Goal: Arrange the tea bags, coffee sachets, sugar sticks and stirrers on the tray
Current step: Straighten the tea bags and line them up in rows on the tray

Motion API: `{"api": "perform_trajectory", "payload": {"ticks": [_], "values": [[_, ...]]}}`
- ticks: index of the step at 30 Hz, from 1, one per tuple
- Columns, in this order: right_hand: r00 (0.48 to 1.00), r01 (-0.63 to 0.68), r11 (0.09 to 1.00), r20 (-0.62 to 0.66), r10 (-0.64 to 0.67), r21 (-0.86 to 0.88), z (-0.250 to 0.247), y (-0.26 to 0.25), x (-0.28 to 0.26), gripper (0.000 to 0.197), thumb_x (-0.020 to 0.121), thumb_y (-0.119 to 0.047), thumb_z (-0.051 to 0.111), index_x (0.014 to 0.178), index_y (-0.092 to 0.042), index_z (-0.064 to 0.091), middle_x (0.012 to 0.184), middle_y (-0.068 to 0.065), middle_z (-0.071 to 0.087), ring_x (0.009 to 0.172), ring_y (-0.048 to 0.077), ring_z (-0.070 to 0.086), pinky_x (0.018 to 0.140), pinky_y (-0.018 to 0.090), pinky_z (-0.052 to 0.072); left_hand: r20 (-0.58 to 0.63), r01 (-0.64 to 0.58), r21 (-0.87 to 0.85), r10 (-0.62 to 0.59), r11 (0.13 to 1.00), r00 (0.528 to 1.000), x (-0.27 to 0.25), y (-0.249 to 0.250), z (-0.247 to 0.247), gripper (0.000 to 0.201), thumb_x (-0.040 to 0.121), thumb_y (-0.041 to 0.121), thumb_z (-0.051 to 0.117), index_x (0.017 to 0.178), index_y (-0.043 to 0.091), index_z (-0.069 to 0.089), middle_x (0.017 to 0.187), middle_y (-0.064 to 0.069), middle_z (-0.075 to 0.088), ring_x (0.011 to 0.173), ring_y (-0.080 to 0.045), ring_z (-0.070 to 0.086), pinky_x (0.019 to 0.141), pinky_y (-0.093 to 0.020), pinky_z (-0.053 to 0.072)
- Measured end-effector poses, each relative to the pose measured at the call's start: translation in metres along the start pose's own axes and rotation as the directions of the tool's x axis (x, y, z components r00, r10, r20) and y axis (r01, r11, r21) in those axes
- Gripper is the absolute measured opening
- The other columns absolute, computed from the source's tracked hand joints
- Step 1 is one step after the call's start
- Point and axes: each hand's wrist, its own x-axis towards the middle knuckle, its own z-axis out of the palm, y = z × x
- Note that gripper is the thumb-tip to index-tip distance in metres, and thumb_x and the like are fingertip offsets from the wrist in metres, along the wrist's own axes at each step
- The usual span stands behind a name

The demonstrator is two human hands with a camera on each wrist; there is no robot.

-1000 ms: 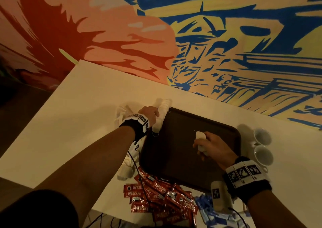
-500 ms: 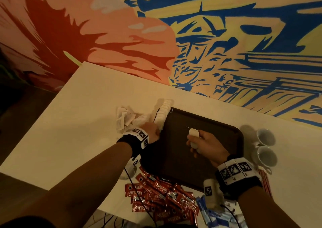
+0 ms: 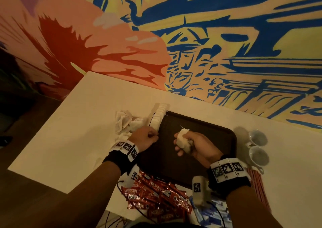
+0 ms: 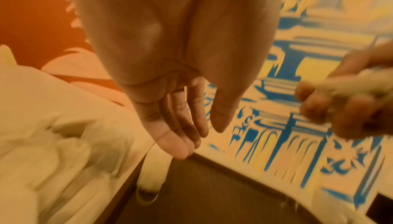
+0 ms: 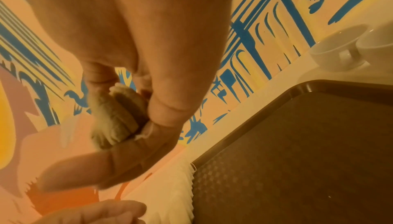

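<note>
A dark brown tray (image 3: 200,121) lies on the white table. A row of white tea bags (image 3: 159,116) stands along its left edge. My left hand (image 3: 148,137) is at the near end of that row. In the left wrist view its fingers (image 4: 180,143) are straight and hold nothing, their tips near the row of tea bags (image 4: 155,168). My right hand (image 3: 188,144) is over the tray and grips a small stack of tea bags (image 3: 183,140). In the right wrist view the stack (image 5: 119,118) is pinched between thumb and fingers.
Loose tea bags (image 3: 125,121) lie heaped left of the tray. Red coffee sachets (image 3: 156,196) and blue sugar sticks (image 3: 209,213) lie at the near edge. Red stirrers (image 3: 257,184) and two white cups (image 3: 257,137) are to the right. A painted wall runs behind.
My left hand has drawn back toward me along the tray's left edge, away from the row's far end. The right hand has shifted left with its tea bags.
</note>
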Motion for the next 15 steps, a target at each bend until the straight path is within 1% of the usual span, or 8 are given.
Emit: {"api": "perform_trajectory", "payload": {"ticks": [1,3,5,7,9,12,13,15], "values": [[1.000,0.012,1.000,0.017,-0.012,-0.007,0.000,-0.001,-0.002,0.034,0.105,-0.013,0.037,0.114,0.001,0.066,0.102,0.021,0.065,0.078,0.025,0.066,0.062,0.034,0.058,-0.034,-0.020,-0.060,0.018,0.998,0.999,-0.007,0.008,-0.004,0.019,0.094,0.029,0.066,0.111,0.024,0.072,0.110,0.013,0.066,0.094,-0.002,0.059,0.088,-0.022,0.043],[0.998,0.049,0.998,0.049,-0.048,-0.032,-0.002,-0.004,-0.011,0.036,0.108,-0.018,0.037,0.117,0.000,0.068,0.105,0.020,0.068,0.081,0.024,0.067,0.065,0.033,0.060,-0.096,-0.064,-0.181,0.048,0.981,0.994,-0.021,0.025,-0.011,0.010,0.093,0.029,0.068,0.103,0.029,0.071,0.102,0.011,0.070,0.084,-0.002,0.064,0.082,-0.025,0.051],[0.993,0.089,0.995,0.081,-0.085,-0.040,-0.004,-0.007,-0.021,0.036,0.109,-0.025,0.042,0.121,-0.004,0.069,0.112,0.018,0.071,0.084,0.022,0.067,0.066,0.032,0.061,-0.143,-0.101,-0.307,0.059,0.947,0.988,-0.034,0.043,-0.016,0.006,0.093,0.026,0.068,0.097,0.030,0.071,0.093,0.008,0.072,0.081,-0.008,0.068,0.077,-0.031,0.057],[0.986,0.129,0.991,0.107,-0.125,-0.027,-0.006,-0.009,-0.032,0.035,0.107,-0.028,0.047,0.123,-0.007,0.070,0.118,0.018,0.071,0.086,0.021,0.067,0.066,0.031,0.060,-0.154,-0.119,-0.431,0.057,0.894,0.986,-0.050,0.064,-0.017,0.008,0.095,0.025,0.065,0.099,0.025,0.072,0.091,0.004,0.072,0.078,-0.011,0.069,0.073,-0.033,0.058],[0.980,0.170,0.985,0.109,-0.166,-0.023,-0.007,-0.010,-0.043,0.034,0.105,-0.030,0.050,0.120,-0.007,0.071,0.118,0.019,0.072,0.084,0.019,0.067,0.062,0.027,0.060,-0.144,-0.128,-0.505,0.062,0.853,0.988,-0.063,0.082,-0.014,0.016,0.098,0.029,0.062,0.107,0.021,0.072,0.094,0.000,0.072,0.079,-0.012,0.069,0.073,-0.031,0.059],[0.972,0.227,0.971,0.085,-0.221,-0.069,-0.009,-0.009,-0.059,0.035,0.103,-0.035,0.054,0.112,-0.007,0.074,0.109,0.017,0.075,0.077,0.017,0.064,0.054,0.025,0.052,-0.140,-0.147,-0.534,0.085,0.832,0.986,-0.080,0.101,-0.006,0.026,0.100,0.034,0.058,0.114,0.017,0.071,0.094,-0.004,0.073,0.082,-0.014,0.069,0.074,-0.034,0.060],[0.969,0.239,0.967,0.086,-0.232,-0.089,-0.011,-0.009,-0.064,0.037,0.103,-0.037,0.054,0.111,-0.007,0.074,0.105,0.015,0.076,0.075,0.017,0.062,0.051,0.025,0.049,-0.133,-0.156,-0.539,0.099,0.828,0.986,-0.085,0.105,-0.004,0.025,0.100,0.033,0.058,0.114,0.017,0.071,0.094,-0.004,0.073,0.081,-0.013,0.069,0.074,-0.034,0.059],[0.963,0.255,0.959,0.128,-0.239,-0.126,-0.016,-0.006,-0.074,0.040,0.103,-0.039,0.053,0.111,-0.006,0.073,0.101,0.013,0.076,0.070,0.016,0.060,0.048,0.024,0.045,-0.101,-0.174,-0.550,0.141,0.817,0.985,-0.096,0.111,0.002,0.023,0.097,0.029,0.062,0.115,0.016,0.071,0.097,-0.004,0.074,0.081,-0.012,0.069,0.074,-0.034,0.059]]}}
